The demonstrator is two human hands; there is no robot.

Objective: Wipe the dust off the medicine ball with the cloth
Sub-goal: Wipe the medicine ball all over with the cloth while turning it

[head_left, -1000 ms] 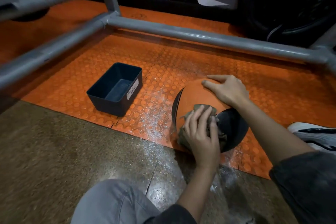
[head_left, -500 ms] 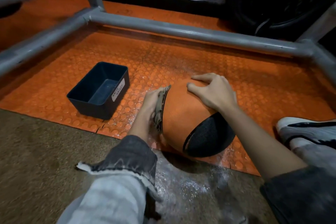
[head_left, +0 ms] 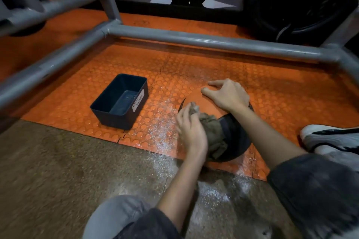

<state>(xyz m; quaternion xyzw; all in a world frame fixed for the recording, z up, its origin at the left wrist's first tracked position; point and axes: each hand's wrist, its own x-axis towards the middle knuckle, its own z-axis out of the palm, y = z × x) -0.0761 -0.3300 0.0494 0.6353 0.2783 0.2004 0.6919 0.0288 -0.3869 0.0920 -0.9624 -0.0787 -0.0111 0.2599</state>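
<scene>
Now the left hand point(head_left: 191, 132), gripping the cloth point(head_left: 212, 134), has moved from the medicine ball's point(head_left: 236, 137) flank to its near face (right hand point(head_left: 227, 95) flat atop); wiping continues.

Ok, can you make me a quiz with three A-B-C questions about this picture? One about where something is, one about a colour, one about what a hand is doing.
1. Where is the dark bin? A: on the mat, left of the medicine ball. B: in the person's lap. C: on the shoe.
2. What colour is the studded mat? A: green. B: white. C: orange.
3. What is the left hand doing? A: lying flat on the floor. B: gripping the cloth against the ball. C: reaching into the bin.
Answers: 1 A, it stands apart on the ball's left. 2 C, its studs are bright orange. 3 B, its fingers curl round the cloth.
</scene>
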